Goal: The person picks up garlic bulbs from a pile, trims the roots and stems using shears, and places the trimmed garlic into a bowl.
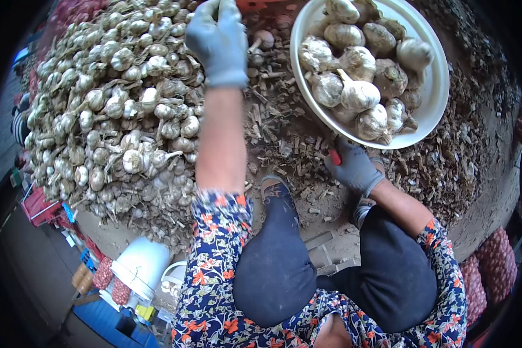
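Observation:
My left hand (217,49), in a grey glove, reaches to the top edge beside a large heap of garlic bulbs (116,110). Its fingertips are cut off by the edge and the hand is slightly blurred, so what it holds, if anything, is hidden. My right hand (356,168), gloved too, is closed round a tool with a red handle (335,156); the rest of that tool cannot be made out. Just above that hand is a white bowl (441,98) of larger garlic bulbs (359,95), some with short cut stems.
Dry stem cuttings (290,127) litter the ground between heap and bowl. A red object (267,4) shows at the top edge. At lower left stand a white bucket (142,267) and small net bags (103,274). Full red net sacks (497,261) stand at lower right.

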Tool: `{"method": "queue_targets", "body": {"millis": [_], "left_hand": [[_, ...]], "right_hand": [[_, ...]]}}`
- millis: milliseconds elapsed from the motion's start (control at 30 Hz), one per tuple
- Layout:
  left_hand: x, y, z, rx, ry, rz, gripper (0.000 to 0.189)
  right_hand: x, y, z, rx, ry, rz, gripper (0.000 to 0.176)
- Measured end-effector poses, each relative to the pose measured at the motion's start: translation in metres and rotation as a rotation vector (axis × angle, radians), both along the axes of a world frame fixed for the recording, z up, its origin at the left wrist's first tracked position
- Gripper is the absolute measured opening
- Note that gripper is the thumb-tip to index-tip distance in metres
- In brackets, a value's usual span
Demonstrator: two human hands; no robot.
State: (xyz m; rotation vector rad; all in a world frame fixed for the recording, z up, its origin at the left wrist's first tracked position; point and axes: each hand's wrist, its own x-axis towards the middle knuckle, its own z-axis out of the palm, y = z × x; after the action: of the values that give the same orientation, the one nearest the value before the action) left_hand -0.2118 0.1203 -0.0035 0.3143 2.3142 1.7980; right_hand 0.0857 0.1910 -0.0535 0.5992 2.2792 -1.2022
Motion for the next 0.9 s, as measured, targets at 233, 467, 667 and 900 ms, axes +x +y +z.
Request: {"method": "queue_targets", "body": {"millis": [233,467,667,900], "left_hand": [[-0.021,0.034,-0.113,-1.241,0.094,-0.457,0.032],[0.021,-0.076,-0.092,0.007,-0.441,-0.317,0.049],[0.085,-0.114,-0.037,0.065,-0.42,-0.348,0.056],[0.101,-0.128,-0.018,-0.146,-0.185,-0.436,0.058]], "right_hand": [[-0.009,0.009,0.003,-0.052,-0.161,0.06,0.054],[-0.011,0.0,-0.011,0.131,0.134,0.092,0.048],[-0.04,-0.019,0.012,0.318,0.305,0.189,0.05],[-0.047,-0.03,0.026,0.33,0.239,0.25,0.045]]}}
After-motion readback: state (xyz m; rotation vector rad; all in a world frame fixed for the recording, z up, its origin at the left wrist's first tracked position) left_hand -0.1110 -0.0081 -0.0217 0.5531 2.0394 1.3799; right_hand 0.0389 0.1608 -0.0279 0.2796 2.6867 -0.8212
